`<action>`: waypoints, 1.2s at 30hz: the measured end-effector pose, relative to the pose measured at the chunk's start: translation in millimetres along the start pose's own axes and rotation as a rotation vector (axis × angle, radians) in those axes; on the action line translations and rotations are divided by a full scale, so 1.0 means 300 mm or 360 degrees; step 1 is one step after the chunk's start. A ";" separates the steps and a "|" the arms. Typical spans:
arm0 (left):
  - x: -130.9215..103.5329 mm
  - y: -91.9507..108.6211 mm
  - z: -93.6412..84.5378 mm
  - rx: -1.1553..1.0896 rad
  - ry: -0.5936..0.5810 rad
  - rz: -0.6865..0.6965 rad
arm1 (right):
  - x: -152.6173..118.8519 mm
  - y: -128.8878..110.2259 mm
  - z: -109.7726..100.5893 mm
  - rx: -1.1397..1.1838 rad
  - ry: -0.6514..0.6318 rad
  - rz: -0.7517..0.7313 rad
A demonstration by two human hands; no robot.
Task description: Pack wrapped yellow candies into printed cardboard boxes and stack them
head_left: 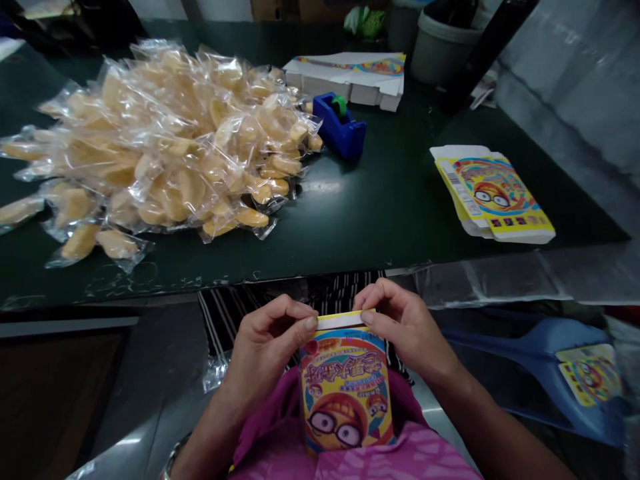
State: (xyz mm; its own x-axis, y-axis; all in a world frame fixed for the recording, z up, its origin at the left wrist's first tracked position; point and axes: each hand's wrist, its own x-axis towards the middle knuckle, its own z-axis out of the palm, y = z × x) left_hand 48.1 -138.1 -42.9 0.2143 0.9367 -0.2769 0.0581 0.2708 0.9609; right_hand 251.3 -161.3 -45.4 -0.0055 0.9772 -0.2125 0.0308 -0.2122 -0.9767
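A colourful cardboard box (345, 393) with a cartoon face in glasses lies against my lap, its print upside down to me. My left hand (273, 347) pinches the left end of the white-edged flap at its top. At the other end of that flap, my right hand (400, 327) pinches between thumb and fingers. Whether anything is inside the box I cannot see. On the dark green table ahead is a large heap of yellowish pieces in clear plastic wrappers (175, 147).
A blue tape dispenser (343, 127) with green tape stands right of the heap. Behind it lies a stack of flattened boxes (350, 77). Some flat printed boxes (495, 193) sit at the table's right. A blue plastic chair (545, 340) holding another carton (593, 373) is below; grey buckets (440, 43) stand behind.
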 end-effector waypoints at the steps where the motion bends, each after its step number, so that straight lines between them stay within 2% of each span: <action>1: -0.006 -0.003 0.003 0.0050 0.0011 0.0029 | 0.000 0.006 0.000 0.0000 0.0002 -0.0007; 6: -0.035 -0.012 0.009 0.0491 0.0110 0.0347 | 0.003 0.008 -0.006 -0.0049 -0.0047 -0.0017; 10: -0.055 -0.028 0.004 0.0608 0.0118 0.0575 | -0.013 0.001 -0.022 -0.0025 -0.0148 -0.0019; 12: -0.066 -0.047 0.007 0.0552 0.0170 0.0540 | -0.025 0.003 -0.028 -0.0037 -0.0122 -0.0033; 17: -0.093 -0.097 0.024 0.0052 0.0260 0.0191 | -0.040 0.014 -0.028 -0.0093 0.0012 -0.0085; 23: -0.100 -0.088 0.022 -0.0076 0.0393 0.0222 | -0.043 0.005 -0.015 -0.0071 0.0021 -0.0113; 29: -0.084 -0.061 -0.023 -0.0130 0.0237 0.0099 | -0.059 0.006 -0.006 0.0020 0.0002 -0.0136; 33: -0.081 -0.088 -0.055 -0.0181 0.0227 0.0078 | -0.066 0.017 0.000 0.0048 0.0021 -0.0124; 36: -0.093 -0.120 -0.060 -0.0151 0.0227 -0.0016 | -0.064 0.028 -0.001 0.0058 -0.0018 -0.0118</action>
State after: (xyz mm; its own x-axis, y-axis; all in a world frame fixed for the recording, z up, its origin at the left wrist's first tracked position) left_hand 22.5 -169.8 -69.9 0.0732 0.9541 -0.2904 -0.0340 0.2934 0.9554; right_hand 251.9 -181.8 -49.5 -0.0180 0.9900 -0.1398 -0.0063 -0.1399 -0.9901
